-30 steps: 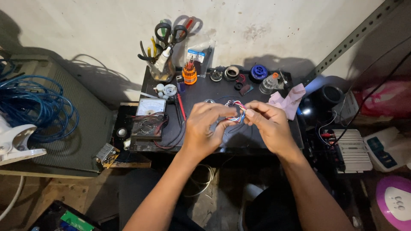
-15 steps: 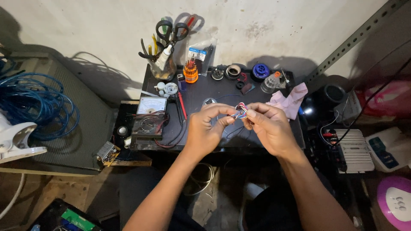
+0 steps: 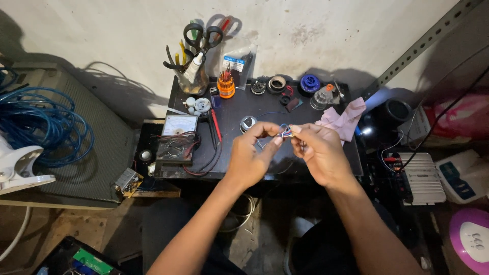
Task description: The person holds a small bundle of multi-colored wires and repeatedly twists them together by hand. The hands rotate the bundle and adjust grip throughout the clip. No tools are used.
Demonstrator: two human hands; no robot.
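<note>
Two hands: meet above the front half of the black tabletop [image 3: 305,114], fingertips pinched on one small bundle of wires [image 3: 286,132].
Left hand [image 3: 250,155]: thumb and forefinger closed on the left end of the wires; other fingers curled.
Right hand [image 3: 317,153]: fingertips gripping the right end of the same wires, fist half closed.
Wires: thin, blue, red and white strands, held in the air between both hands, clear of the tabletop.
Behind the left hand: a small round silver part [image 3: 248,122] on the tabletop.
Right edge: a pink cloth [image 3: 344,120] lies crumpled, just beside the right hand.
Left edge: a meter with a white dial [image 3: 178,133], its red and black leads trailing toward the front edge.
Back edge: an orange holder of screwdrivers [image 3: 225,86], rolls of tape [image 3: 276,84], a blue spool [image 3: 309,82].
Back left corner: a jar [image 3: 193,76] holding scissors and pliers.
Off the tabletop, far left: a coil of blue cable [image 3: 38,125].
</note>
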